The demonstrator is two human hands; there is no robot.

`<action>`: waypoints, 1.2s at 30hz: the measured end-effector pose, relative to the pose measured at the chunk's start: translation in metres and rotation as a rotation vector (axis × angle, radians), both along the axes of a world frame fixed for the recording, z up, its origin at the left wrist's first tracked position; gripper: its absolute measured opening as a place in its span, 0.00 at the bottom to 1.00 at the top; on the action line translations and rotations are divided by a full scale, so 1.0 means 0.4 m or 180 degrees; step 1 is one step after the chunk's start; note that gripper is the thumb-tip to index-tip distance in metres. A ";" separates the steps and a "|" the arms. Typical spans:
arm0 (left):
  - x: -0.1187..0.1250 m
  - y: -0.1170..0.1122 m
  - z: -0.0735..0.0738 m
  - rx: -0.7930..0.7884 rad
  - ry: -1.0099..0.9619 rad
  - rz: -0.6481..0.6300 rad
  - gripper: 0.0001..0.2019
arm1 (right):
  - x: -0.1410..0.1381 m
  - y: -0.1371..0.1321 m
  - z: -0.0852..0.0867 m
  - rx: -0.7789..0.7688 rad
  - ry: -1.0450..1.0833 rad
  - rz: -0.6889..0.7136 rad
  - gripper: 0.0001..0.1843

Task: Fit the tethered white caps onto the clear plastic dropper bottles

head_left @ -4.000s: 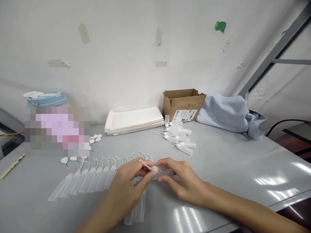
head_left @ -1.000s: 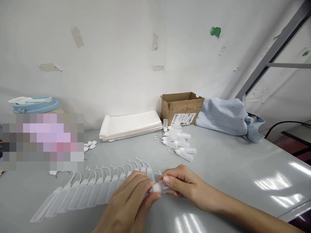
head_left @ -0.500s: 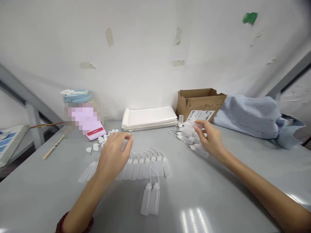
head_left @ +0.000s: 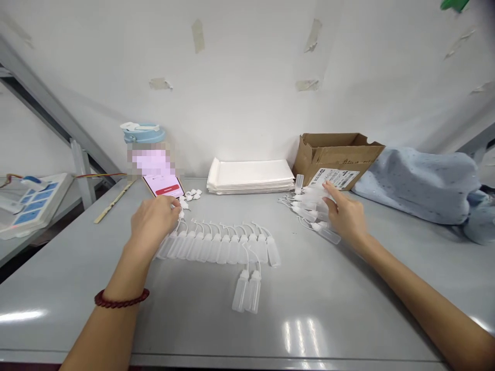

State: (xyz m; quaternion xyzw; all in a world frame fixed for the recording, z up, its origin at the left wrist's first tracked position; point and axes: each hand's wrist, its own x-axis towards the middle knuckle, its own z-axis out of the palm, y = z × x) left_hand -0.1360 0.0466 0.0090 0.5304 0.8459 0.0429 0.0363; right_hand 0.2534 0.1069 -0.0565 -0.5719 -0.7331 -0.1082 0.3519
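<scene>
My left hand (head_left: 152, 219) is by the small white caps (head_left: 193, 195) and the left end of a row of clear plastic squeeze bottles (head_left: 216, 247). Its fingers are curled together, and whatever is in them is hidden. Thin curved tubes rise from the bottle tops in the row. Two more bottles (head_left: 246, 291) lie in front of it. At the right, my right hand (head_left: 346, 214) reaches over a loose pile of similar bottles (head_left: 309, 208), thumb and fingers apart, its fingertips touching or just above them.
Behind the pile stands an open cardboard box (head_left: 336, 149), with a light blue cloth (head_left: 417, 180) to its right. A stack of white envelopes (head_left: 251, 178) lies against the wall. A phone (head_left: 166, 186) leans before a blue-lidded container (head_left: 144, 134); a thin stick (head_left: 114, 202) lies left.
My left hand has moved left and away from over the row, down to the caps, uncovering more bottles. My right hand remains over the pile. The whole view has shifted slightly.
</scene>
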 end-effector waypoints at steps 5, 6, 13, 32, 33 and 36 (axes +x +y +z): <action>-0.001 0.011 -0.020 -0.0089 -0.0011 0.0022 0.13 | 0.004 -0.030 0.013 0.0167 -0.0113 -0.0153 0.17; 0.000 0.012 -0.025 -0.0105 -0.0006 0.0005 0.13 | 0.002 -0.035 0.017 0.0249 -0.0138 -0.0146 0.16; 0.005 0.018 -0.037 -0.0200 0.0021 -0.0039 0.16 | -0.044 -0.087 0.031 0.0609 -0.0272 0.0439 0.15; 0.018 0.022 -0.047 -0.0314 0.0206 -0.0025 0.13 | -0.155 -0.235 0.054 -0.1273 -0.0361 0.2564 0.25; 0.018 0.022 -0.048 -0.0311 0.0214 -0.0031 0.14 | -0.156 -0.233 0.054 -0.1324 -0.0379 0.2611 0.27; 0.016 0.021 -0.052 -0.0293 0.0246 -0.0067 0.13 | -0.157 -0.228 0.050 -0.1448 -0.0392 0.2645 0.31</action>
